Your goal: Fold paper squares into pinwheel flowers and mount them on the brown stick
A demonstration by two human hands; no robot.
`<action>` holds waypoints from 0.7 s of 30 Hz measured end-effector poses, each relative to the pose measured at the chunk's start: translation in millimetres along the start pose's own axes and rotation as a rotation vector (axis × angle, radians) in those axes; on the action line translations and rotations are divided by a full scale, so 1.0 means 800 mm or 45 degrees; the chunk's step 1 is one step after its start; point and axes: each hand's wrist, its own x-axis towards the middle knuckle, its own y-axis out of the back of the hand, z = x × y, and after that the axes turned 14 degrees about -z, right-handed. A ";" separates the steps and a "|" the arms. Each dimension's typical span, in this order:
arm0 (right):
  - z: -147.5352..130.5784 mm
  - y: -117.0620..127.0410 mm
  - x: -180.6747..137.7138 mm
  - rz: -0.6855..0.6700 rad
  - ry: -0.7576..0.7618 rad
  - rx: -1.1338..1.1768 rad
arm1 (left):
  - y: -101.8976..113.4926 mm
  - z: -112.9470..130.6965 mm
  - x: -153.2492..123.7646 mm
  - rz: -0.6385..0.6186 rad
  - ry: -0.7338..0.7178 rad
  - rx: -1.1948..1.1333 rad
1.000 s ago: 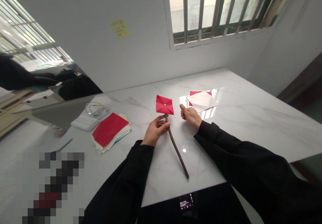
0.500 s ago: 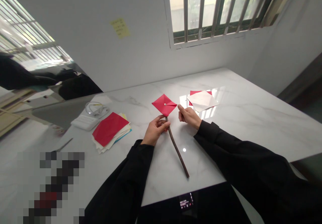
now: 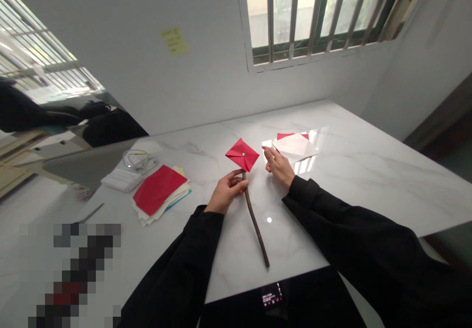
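A red folded paper square [image 3: 242, 154] is pinned at its centre to the top of a thin brown stick [image 3: 255, 222]. My left hand [image 3: 225, 192] pinches the stick just under the paper and holds it up over the white marble table [image 3: 346, 180]. To the right of the paper, my right hand [image 3: 278, 164] hovers with its fingers apart and loosely curled. It holds nothing, and its fingertips are close to the paper's right corner.
A stack of coloured sheets with a red one on top [image 3: 160, 193] lies at the left. Behind it sit a white box with a coiled cable [image 3: 127, 173]. A white sheet over a red one [image 3: 293, 146] lies beyond my right hand. A window with bars [image 3: 313, 13] is above.
The red paper has turned on its pin from a tilted square to a diamond. My right hand has gone from a loose fist to spread fingers. The stick's lower end swung a little left.
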 end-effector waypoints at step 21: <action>0.002 0.011 0.007 -0.059 -0.039 -0.180 | -0.002 0.002 0.000 0.008 -0.035 0.018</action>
